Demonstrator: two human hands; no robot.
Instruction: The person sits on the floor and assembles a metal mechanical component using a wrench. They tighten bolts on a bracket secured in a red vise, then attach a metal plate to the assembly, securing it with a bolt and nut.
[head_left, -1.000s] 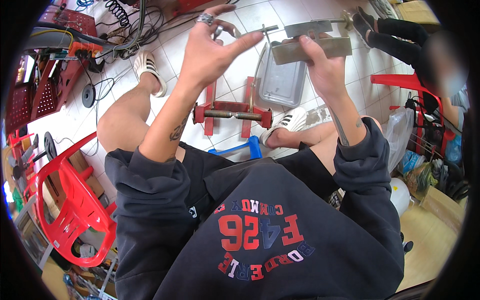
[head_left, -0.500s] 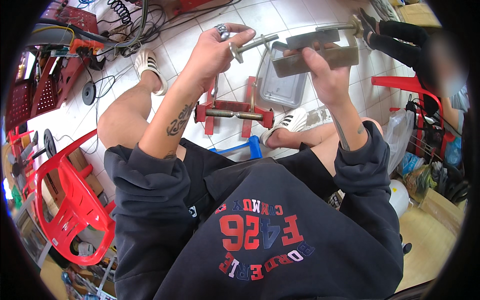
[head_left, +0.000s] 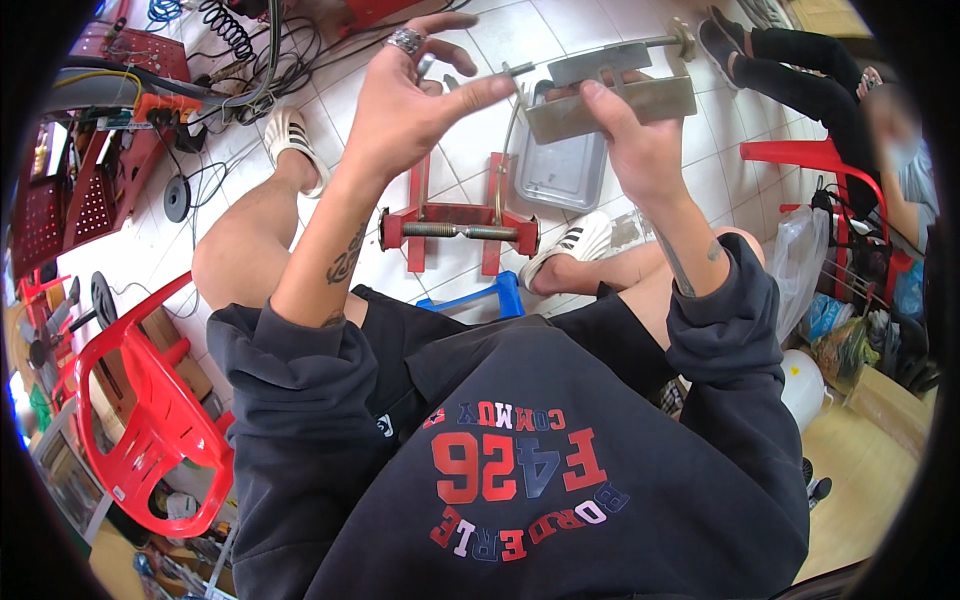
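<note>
My right hand [head_left: 640, 140] is wrapped round a grey metal bracket [head_left: 620, 112] of two parallel plates, thumb on the near side. A threaded rod [head_left: 655, 43] runs out of its right side to a round flanged end [head_left: 683, 40]. On the left, another rod tip [head_left: 522, 70] shows just past my left thumb. My left hand [head_left: 410, 110] is beside it, fingers spread, a ring on one finger. A small grey piece shows between those fingers; I cannot make out what it is. Most of the left rod is hidden behind this hand.
A red metal stand [head_left: 460, 228] with a threaded cross bar is on the tiled floor between my feet. Beyond it lies a grey plastic tray [head_left: 565, 180]. A blue stool edge [head_left: 500, 295] is below me. Red chairs flank me; a person [head_left: 900, 170] sits at right.
Both hands have shifted slightly up and left, the bracket with the right one. My left fingers have spread wider, and the left rod's flanged end, visible before, is now covered.
</note>
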